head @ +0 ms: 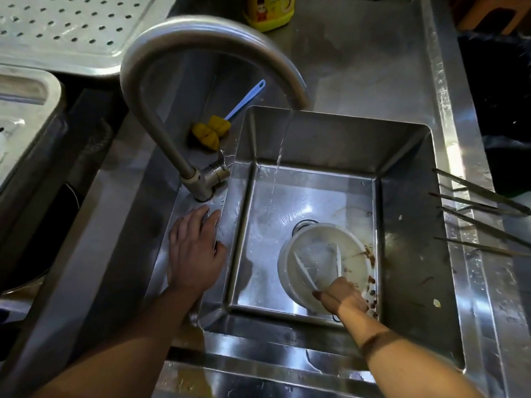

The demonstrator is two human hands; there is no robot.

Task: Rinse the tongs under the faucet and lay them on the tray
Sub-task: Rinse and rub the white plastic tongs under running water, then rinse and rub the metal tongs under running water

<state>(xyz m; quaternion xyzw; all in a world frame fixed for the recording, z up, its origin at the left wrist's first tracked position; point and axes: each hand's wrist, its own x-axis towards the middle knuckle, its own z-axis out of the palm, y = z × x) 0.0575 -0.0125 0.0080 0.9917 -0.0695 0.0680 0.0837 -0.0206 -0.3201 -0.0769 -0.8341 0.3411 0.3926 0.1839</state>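
White plastic tongs (304, 270) lie with their two arms spread inside a white bowl (356, 255) at the bottom of the steel sink (408, 196). My right hand (340, 295) grips the joined end of the tongs at the bowl's near rim. My left hand (195, 251) rests flat and open on the sink's left ledge, just below the base of the faucet (201, 41). Water runs in a thin stream from the spout to the sink floor, left of the bowl. A perforated metal tray (66, 27) sits at the top left.
A yellow sponge brush with a blue handle (214, 129) lies behind the faucet. A yellow bottle (268, 10) stands at the back. Several thin metal skewers (477, 214) lie on the right counter. Brown food scraps dot the sink's right side. A steel container (26, 90) sits at the left.
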